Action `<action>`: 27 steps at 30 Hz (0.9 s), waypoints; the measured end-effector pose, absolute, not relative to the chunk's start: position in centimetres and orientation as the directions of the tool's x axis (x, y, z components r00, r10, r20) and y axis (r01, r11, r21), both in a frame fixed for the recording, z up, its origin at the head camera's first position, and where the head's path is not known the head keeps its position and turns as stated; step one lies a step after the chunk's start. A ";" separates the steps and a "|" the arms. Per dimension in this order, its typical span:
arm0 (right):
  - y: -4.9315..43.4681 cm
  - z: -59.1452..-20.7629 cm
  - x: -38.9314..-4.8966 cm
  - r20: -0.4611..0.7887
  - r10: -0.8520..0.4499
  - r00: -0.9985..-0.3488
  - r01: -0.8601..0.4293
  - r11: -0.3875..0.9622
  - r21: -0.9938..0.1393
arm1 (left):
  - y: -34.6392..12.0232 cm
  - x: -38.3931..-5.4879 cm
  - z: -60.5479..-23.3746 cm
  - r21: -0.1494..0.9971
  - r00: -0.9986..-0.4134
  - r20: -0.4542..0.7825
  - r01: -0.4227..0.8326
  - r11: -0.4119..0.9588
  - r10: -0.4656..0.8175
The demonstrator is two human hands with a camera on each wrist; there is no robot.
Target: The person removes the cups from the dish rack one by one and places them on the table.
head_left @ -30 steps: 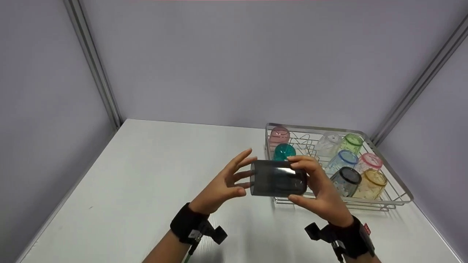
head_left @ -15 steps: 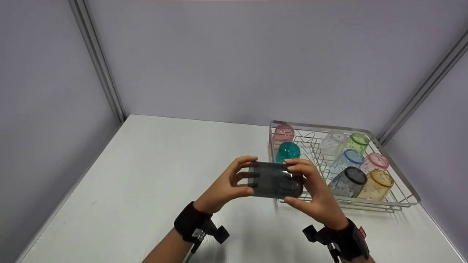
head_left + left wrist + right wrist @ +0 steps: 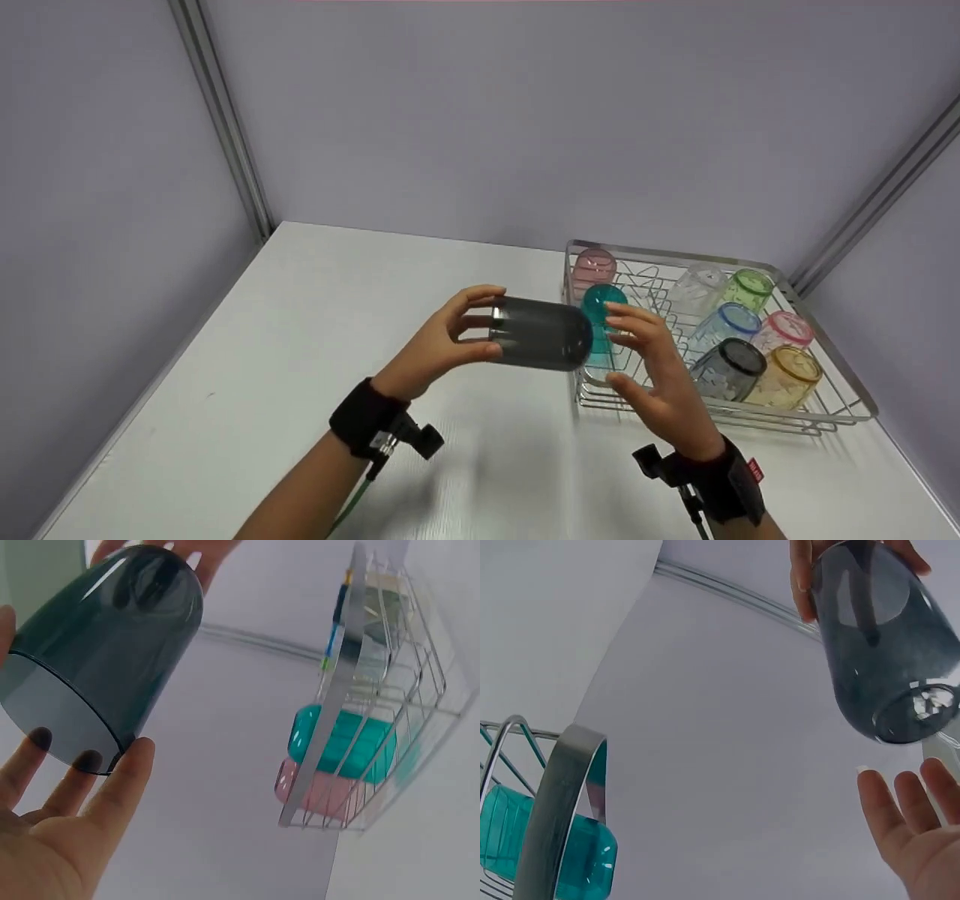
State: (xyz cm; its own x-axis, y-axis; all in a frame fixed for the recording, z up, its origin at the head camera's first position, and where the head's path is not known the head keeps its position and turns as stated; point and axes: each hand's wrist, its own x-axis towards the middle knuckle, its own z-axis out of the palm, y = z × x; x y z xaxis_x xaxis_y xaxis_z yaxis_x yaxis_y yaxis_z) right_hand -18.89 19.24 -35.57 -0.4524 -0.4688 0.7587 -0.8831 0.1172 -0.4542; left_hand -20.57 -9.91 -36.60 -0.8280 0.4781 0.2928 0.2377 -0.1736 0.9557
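Note:
A dark grey see-through cup [image 3: 541, 334] lies sideways in the air, its rim toward the left and its rounded base toward the right. My left hand [image 3: 442, 341] grips it by the rim end, thumb below and fingers above. Just off the base, my right hand [image 3: 660, 375] is spread with nothing in it. In the right wrist view a gap shows between the cup [image 3: 885, 637] and the right fingertips [image 3: 909, 791]. The left wrist view shows the left fingertips [image 3: 135, 757] at the cup's rim.
A wire rack [image 3: 832, 412] stands at the right of the white table [image 3: 337, 300]. A pink cup [image 3: 595, 268] and a teal cup [image 3: 604, 300] sit along its left side. Several coloured glasses, including a yellow glass [image 3: 787, 375], fill its right side.
Both hands held the cup half a second ago; the right hand has since let go and moved right. The left hand has carried the cup slightly left and up.

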 end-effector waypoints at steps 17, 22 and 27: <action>21.9 -34.5 -18.3 0.672 -0.462 -0.578 -0.813 0.263 -0.519 | -18.5 -27.0 -32.1 0.854 -0.938 0.074 0.235 0.464 0.339; 22.9 -35.0 -17.3 0.614 -0.465 -0.637 -0.769 0.334 -0.545 | -21.1 -29.8 -32.3 0.648 -0.943 -0.023 0.240 0.723 0.333; 23.3 -35.6 -16.6 0.570 -0.458 -0.682 -0.731 0.406 -0.548 | -23.3 -31.7 -33.2 0.502 -0.945 -0.129 0.200 0.841 0.301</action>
State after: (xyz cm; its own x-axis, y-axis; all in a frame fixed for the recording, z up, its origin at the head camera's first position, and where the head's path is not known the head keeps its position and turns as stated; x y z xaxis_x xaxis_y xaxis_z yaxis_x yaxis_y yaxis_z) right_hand -16.57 23.31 -35.57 -0.6819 -0.4579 0.5704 -0.7312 0.4063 -0.5479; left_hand -31.67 -23.34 -33.17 -0.9448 0.3013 -0.1290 0.1997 0.8412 0.5024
